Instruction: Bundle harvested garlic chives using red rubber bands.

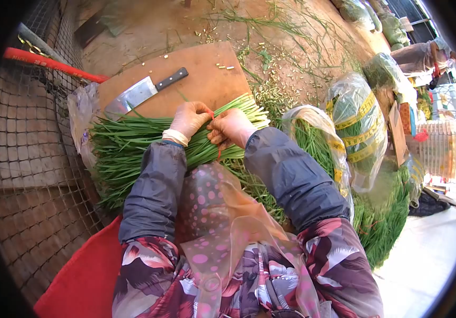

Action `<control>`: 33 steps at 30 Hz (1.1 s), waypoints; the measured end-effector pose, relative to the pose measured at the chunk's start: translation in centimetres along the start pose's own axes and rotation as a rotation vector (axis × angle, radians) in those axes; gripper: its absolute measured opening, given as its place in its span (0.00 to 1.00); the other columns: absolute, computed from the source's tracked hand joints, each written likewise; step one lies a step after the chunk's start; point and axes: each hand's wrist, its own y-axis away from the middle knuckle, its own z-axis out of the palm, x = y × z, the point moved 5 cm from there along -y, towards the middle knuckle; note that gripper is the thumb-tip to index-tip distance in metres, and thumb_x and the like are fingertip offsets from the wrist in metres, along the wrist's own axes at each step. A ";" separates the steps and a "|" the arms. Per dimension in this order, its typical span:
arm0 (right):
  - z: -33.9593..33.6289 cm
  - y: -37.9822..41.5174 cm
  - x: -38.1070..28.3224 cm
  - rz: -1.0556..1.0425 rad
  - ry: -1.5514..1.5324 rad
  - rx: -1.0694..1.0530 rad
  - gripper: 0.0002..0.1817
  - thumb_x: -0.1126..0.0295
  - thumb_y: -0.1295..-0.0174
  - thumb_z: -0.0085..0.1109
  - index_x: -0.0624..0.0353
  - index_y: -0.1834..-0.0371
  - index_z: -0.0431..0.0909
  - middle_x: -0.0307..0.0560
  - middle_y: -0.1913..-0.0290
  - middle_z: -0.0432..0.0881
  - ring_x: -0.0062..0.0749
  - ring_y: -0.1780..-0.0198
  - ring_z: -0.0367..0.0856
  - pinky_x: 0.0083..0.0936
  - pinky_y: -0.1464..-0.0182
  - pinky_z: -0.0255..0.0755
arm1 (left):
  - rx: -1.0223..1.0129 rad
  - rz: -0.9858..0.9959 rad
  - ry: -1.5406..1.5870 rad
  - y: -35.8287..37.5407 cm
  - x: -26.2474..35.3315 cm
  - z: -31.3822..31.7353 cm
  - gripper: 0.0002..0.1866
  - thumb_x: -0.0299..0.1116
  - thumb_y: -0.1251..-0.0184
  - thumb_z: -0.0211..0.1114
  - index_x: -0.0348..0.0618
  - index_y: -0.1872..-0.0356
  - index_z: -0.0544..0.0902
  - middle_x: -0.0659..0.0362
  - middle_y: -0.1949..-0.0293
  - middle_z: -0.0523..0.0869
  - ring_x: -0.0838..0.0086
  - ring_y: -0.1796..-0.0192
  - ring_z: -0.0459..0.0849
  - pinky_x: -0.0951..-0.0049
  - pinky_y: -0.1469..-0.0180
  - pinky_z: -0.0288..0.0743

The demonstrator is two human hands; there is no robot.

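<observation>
A thick bundle of garlic chives (127,146) lies across the near side of a brown board, pale cut ends to the right and green leaves to the left. Around it runs a thin red tie (219,154). My left hand (186,120), in a thin glove, pinches the tie on top of the bundle. Close beside it, my right hand (231,127) is closed on the tie too, its fingers bent over the stems. A cleaver (140,95) with a black handle rests on the board (207,66) beyond my hands.
Wire mesh (27,159) and a red bar (53,63) stand at the left. Cut stem ends (275,95) litter the floor. Plastic-bagged greens (358,127) and more chives (379,222) sit at the right. Another person (421,57) is at the far right.
</observation>
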 end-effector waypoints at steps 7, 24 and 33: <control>0.2 -0.3 0.0 -0.064 0.071 0.010 0.10 0.70 0.34 0.51 0.66 0.61 0.80 0.50 0.72 0.85 0.31 0.78 0.84 0.28 0.84 0.74 | -0.137 0.080 0.150 0.4 0.2 -0.1 0.11 0.28 0.43 0.63 0.33 0.61 0.85 0.58 0.62 0.87 0.76 0.58 0.82 0.75 0.51 0.73; -0.2 6.2 -2.3 -0.484 0.767 0.271 0.29 0.57 0.51 0.65 0.61 0.46 0.76 0.50 0.59 0.85 0.45 0.53 0.84 0.36 0.49 0.77 | 0.292 0.656 -0.485 3.0 5.5 0.5 0.04 0.20 0.50 0.63 0.37 0.75 0.75 0.49 0.70 0.76 0.51 0.63 0.76 0.58 0.59 0.71; -0.2 3.6 0.0 -0.832 1.534 0.138 0.68 0.47 0.73 0.76 0.63 0.26 0.46 0.57 0.24 0.49 0.58 0.23 0.42 0.53 0.25 0.38 | 0.311 0.647 -0.492 6.9 6.9 2.8 0.05 0.22 0.46 0.60 0.37 0.74 0.72 0.48 0.70 0.73 0.50 0.62 0.74 0.56 0.60 0.68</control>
